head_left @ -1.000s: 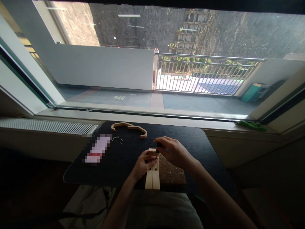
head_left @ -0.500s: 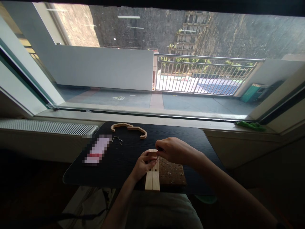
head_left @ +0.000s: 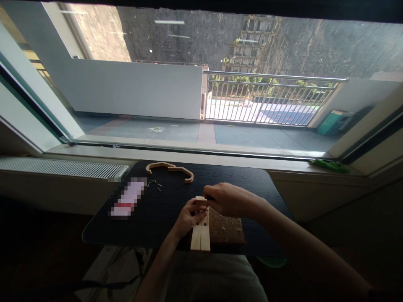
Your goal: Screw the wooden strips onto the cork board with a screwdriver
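Two pale wooden bars [head_left: 200, 240] lie side by side, pointing away from me, with dark round holes in their upper faces. A small wooden crosspiece [head_left: 200, 202] sits across them near the far end. My left hand [head_left: 189, 218] is closed around the bars and crosspiece from the left, with its thumb on top. My right hand [head_left: 220, 199] is a fist above the far right part of the bars. It grips a dark-handled tool, apparently a screwdriver [head_left: 207, 207], mostly hidden by the fingers; its thin shaft points down at the wood.
A brown, rough-textured block [head_left: 227, 228] lies right of the bars on the black table [head_left: 151, 228]. Two curved wooden pieces [head_left: 185, 173] rest at the back. Several screws [head_left: 154, 183] lie beside a blurred pinkish packet [head_left: 130, 197]. A window sill [head_left: 220, 161] runs behind the table.
My right hand has turned slightly at the wrist over the wood. My left hand keeps its hold, and the bars stay in place apart from a slight view shift.
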Action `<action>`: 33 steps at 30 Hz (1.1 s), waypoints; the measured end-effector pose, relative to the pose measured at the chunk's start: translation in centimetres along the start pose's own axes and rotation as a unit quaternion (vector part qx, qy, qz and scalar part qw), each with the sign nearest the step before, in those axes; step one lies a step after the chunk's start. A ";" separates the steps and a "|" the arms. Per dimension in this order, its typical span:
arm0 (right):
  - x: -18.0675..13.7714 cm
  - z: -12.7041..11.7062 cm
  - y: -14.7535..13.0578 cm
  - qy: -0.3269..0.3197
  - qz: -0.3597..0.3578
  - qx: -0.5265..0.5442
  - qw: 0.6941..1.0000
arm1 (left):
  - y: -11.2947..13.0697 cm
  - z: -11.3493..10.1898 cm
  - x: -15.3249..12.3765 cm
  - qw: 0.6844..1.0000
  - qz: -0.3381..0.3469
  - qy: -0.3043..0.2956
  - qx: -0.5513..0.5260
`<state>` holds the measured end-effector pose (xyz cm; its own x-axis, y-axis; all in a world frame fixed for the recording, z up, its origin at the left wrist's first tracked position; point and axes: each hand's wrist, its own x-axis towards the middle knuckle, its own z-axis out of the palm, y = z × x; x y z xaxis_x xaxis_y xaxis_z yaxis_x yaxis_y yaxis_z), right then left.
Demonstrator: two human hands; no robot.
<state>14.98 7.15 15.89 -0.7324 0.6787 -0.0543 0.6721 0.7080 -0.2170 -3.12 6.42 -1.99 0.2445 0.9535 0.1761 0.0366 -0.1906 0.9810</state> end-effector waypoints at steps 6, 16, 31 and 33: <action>0.3 -1.1 0.0 -0.064 0.023 -0.017 0.998 | -0.3 -0.1 0.0 1.000 -0.002 -0.010 0.001; 1.2 -1.6 -0.7 -0.084 0.008 -0.062 0.994 | -0.3 -0.1 0.0 1.000 -0.014 -0.006 0.001; 1.5 -1.9 -0.6 -0.134 0.020 -0.064 0.989 | -0.5 -0.1 0.0 1.000 -0.003 -0.005 0.020; 1.5 -2.0 -0.8 -0.137 0.027 -0.066 0.988 | -0.6 -0.1 0.0 1.000 0.000 -0.003 0.019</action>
<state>13.56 7.99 17.97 -0.6851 0.6500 -0.3289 0.7059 0.7038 -0.0794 -3.28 6.55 -2.53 0.2512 0.9517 0.1764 0.0726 -0.2002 0.9771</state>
